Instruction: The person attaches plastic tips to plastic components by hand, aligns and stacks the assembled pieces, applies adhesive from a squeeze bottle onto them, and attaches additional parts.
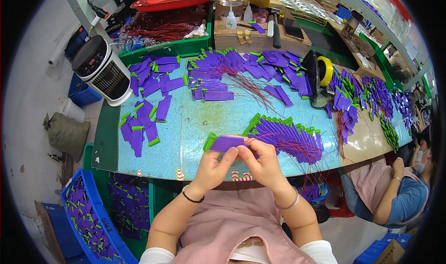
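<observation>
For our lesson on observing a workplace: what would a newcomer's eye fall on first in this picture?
First, the two hands at the centre: the left hand and right hand together hold a purple strip with a green end and thin red wires above the light blue table. Next, heaps of purple strips cover the far side of the table, and a red tray sits on a green crate behind them.

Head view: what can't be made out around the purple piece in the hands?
- Purple piece, head view: its right end is covered by the fingers of the right hand.
- Left hand: the thumb hides the piece's lower edge, so the grip underneath is unseen.
- Red wires at the fingertips: too thin to tell whether they are attached.
- Blue bin: cut off by the dark fisheye rim.
</observation>
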Demonstrator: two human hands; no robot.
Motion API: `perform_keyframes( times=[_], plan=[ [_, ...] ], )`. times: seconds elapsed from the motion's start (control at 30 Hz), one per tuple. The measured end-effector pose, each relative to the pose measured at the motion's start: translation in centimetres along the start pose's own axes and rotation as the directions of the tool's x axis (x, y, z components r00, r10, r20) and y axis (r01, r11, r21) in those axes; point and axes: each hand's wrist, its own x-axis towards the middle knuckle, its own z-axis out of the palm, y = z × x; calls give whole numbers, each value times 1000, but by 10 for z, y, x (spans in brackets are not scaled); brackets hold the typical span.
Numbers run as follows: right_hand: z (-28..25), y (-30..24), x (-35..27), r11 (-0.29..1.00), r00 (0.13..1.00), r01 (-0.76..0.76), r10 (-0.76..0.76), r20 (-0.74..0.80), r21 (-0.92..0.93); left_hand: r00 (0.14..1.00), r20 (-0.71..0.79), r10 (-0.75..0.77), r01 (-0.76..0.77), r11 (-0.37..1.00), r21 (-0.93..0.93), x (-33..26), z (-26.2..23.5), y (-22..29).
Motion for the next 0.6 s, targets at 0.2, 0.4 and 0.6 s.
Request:
perform_keyframes(
  times=[0.2, 0.4, 0.6],
  plan=[
    [-13, -18, 10, 977, 994, 104, -105, 1, -184, 981, 190, -24, -100, 782, 615, 5, -9, 18],
    [-7, -3, 14, 968, 947, 251, -246, 205, 3, 929, 340, -147, -77, 822, 564, 0, -4, 20],
    [-7, -6, 8, 975, 976, -24, -25, 215, 220, 913, 326, -245, 111, 918, 380, -1, -7, 14]
  ],
)
